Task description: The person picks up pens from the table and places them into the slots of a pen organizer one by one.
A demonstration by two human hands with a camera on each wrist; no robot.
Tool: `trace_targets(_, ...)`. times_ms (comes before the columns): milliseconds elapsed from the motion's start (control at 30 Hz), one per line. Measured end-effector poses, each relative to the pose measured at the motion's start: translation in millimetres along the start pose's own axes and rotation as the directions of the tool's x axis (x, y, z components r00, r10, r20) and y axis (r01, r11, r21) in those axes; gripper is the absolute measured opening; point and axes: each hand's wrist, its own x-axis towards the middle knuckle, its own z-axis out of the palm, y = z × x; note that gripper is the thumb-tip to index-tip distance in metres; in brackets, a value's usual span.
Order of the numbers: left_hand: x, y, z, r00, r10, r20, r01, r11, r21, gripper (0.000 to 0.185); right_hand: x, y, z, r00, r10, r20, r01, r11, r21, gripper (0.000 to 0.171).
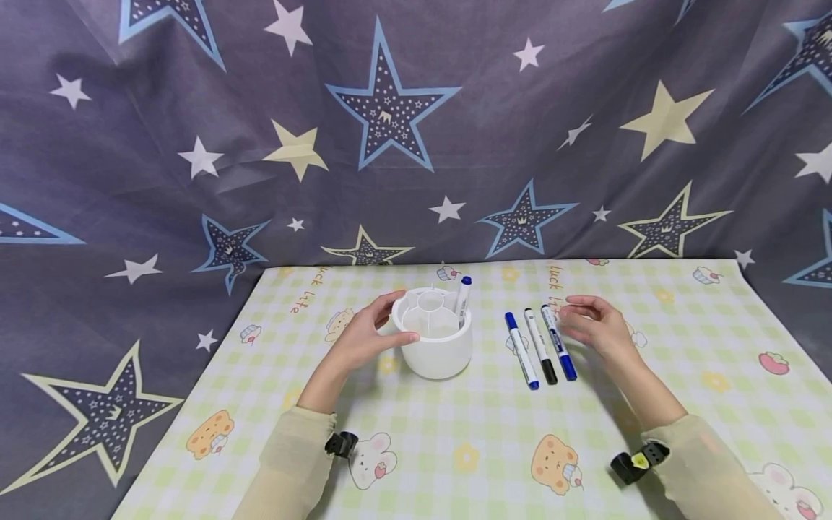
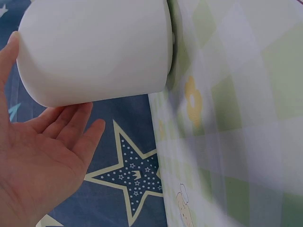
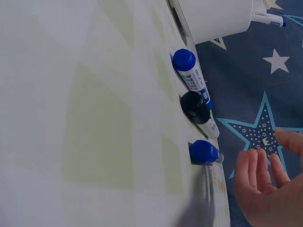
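Note:
A white round pen holder (image 1: 437,360) with inner compartments stands upright on the table, left of the markers. One marker with a blue end (image 1: 463,300) leans in its right-hand compartment. My left hand (image 1: 365,332) holds the holder from the left, thumb on the near rim and fingers around the far side. To the right lie a blue-capped marker (image 1: 522,350), a black-capped marker (image 1: 542,347) and another blue-capped marker (image 1: 560,343), side by side. Just right of that last marker is my right hand (image 1: 601,331), its fingers loosely bent and nothing in its grasp.
A green-and-white checked cloth (image 1: 429,412) with cartoon prints covers the table. Behind its far edge hangs a dark curtain (image 1: 416,209) patterned with stars. Each sleeve carries a black wrist camera, on the left (image 1: 341,444) and on the right (image 1: 640,462).

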Motion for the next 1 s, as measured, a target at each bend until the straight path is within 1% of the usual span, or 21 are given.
trace_targets(233, 0.0, 0.4, 0.0, 1.0, -0.001, -0.007, 0.001, 1.0, 0.004, 0.082, 2.0, 2.8, -2.4, 0.998, 0.063, 0.019, -0.061, 0.996, -0.065, 0.033)
trace_targets(500, -0.8, 1.4, 0.4, 1.0, -0.01, -0.011, 0.01, 1.0, 0.015, 0.084, 4.4, 7.5, -4.5, 0.995, 0.09, 0.039, -0.085, 0.99, -0.113, 0.035)
trace_targets(667, -0.7, 1.6, 0.7, 1.0, -0.016, -0.01, 0.016, 1.0, 0.014, 0.083, 6.3, 9.9, -7.3, 0.991, 0.125, 0.055, -0.113, 0.977, -0.179, 0.048)
trace_targets(733, -1.0, 1.7, 0.6, 1.0, -0.014, -0.01, 0.015, 1.0, 0.018, 0.083, 7.8, 11.9, -9.4, 0.988, 0.143, 0.067, -0.127, 0.973, -0.195, 0.049)
trace_targets(800, -1.4, 1.8, 0.4, 1.0, -0.013, -0.011, 0.013, 1.0, 0.02, 0.083, 9.3, 14.0, -11.4, 0.984, 0.158, 0.081, -0.138, 0.968, -0.208, 0.043)
trace_targets(867, -1.5, 1.7, 0.3, 1.0, -0.008, -0.011, 0.009, 1.0, 0.02, 0.082, 10.8, 15.9, -12.5, 0.982, 0.174, 0.078, -0.155, 0.966, -0.205, 0.04)
trace_targets(933, -1.4, 1.5, 0.4, 1.0, -0.004, -0.008, 0.004, 1.0, 0.018, 0.082, 11.0, 16.3, -12.6, 0.98, 0.177, 0.086, -0.155, 0.963, -0.222, 0.043)
trace_targets(1000, -0.9, 0.9, 0.5, 1.0, -0.004, -0.009, 0.004, 1.0, 0.012, 0.081, 10.6, 15.9, -11.3, 0.98, 0.179, 0.082, -0.154, 0.957, -0.244, 0.05)
